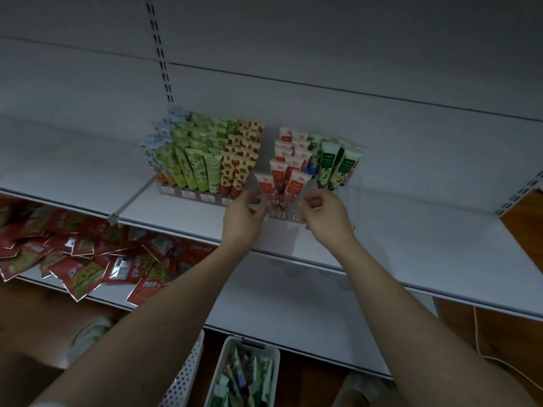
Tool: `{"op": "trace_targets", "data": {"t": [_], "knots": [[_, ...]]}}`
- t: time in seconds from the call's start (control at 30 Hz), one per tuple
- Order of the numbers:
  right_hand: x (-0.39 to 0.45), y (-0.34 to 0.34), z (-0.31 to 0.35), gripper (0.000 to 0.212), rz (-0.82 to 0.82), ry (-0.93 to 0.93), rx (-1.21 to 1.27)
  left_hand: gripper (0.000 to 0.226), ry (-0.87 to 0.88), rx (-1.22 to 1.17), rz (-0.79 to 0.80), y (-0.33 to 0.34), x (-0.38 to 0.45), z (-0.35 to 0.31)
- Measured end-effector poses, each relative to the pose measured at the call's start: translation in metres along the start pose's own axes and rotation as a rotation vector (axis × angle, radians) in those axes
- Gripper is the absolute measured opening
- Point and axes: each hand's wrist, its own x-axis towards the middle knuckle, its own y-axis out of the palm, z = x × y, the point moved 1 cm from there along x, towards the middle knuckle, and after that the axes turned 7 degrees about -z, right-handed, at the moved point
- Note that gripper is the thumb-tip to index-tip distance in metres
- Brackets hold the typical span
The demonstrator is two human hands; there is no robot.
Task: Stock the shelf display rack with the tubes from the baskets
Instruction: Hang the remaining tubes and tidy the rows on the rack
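A clear display rack (352,201) stands on the white shelf (411,254), holding rows of red-and-white tubes (289,154), blue tubes and green tubes (338,168). At its front stand two red-and-white tubes side by side. My left hand (245,214) pinches the lower edge of the left front tube (264,185). My right hand (324,212) hovers just right of the right front tube (296,186), fingers loosely curled with nothing between them. A white basket (227,359) with several green tubes sits on the floor below.
A full rack of green and strawberry-print tubes (205,165) stands to the left on the same shelf. Red snack packets (73,259) lie piled on the lower shelf at left. A perforated white basket (185,380) sits beside the tube basket. A cable (482,351) runs at right.
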Motion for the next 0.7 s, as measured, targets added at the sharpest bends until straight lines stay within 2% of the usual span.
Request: {"op": "trace_targets", "data": {"t": [0.17,0.37,0.47,0.6,0.7], "knots": [[-0.016,-0.005,0.015,0.028,0.097,-0.025,-0.139,0.03,0.03,0.175,0.042,-0.011,-0.013,-0.006],[-0.04,-0.003,0.027,0.033,0.226,-0.059,-0.258,0.011,0.076,0.294,0.146,-0.039,-0.043,-0.007],[-0.061,0.006,0.022,0.035,0.315,-0.071,-0.327,0.009,0.067,0.316,0.199,-0.05,-0.066,0.006],[-0.092,0.031,-0.001,0.037,0.472,0.014,-0.336,0.011,-0.002,0.335,0.249,-0.056,-0.091,0.037],[-0.125,0.053,-0.035,0.032,0.614,0.155,-0.319,0.011,-0.103,0.37,0.361,-0.049,-0.118,0.073]]}}
